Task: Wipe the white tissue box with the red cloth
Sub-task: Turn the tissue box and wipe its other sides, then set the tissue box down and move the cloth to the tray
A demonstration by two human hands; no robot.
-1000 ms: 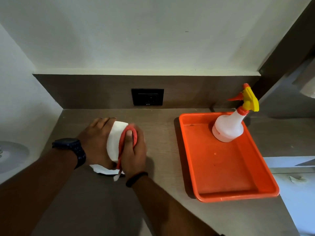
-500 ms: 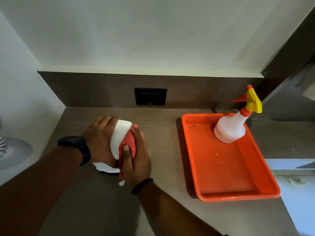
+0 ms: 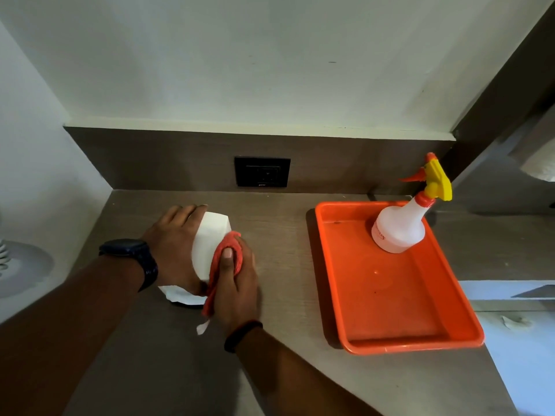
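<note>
An orange tray [image 3: 399, 310] sits on the right side of the brown worktop [image 3: 285, 235]. A white spray bottle [image 3: 398, 226] with a yellow and orange top stands in the far corner of the tray. The rest of the tray is bare. A black wall socket [image 3: 262, 172] is set in the dark strip at the back of the worktop. A round grey thing [image 3: 21, 265] shows at the left edge, but it is cut off and hard to tell.

The white tissue box [image 3: 210, 244] is on the left part of the worktop, well apart from the tray. A bit of white tissue [image 3: 180, 295] pokes out at its near end.

The left hand [image 3: 174, 247], with a dark watch [image 3: 132, 259] on the wrist, lies over the left side of the box with its fingers curled round it, holding it.

The right hand [image 3: 237, 289] is closed on the red cloth [image 3: 225, 259]. It presses the cloth against the right side of the box, with the thumb on top of the cloth. A white tag [image 3: 203, 327] hangs from the cloth near the wrist, which wears a dark band [image 3: 241, 334].
</note>
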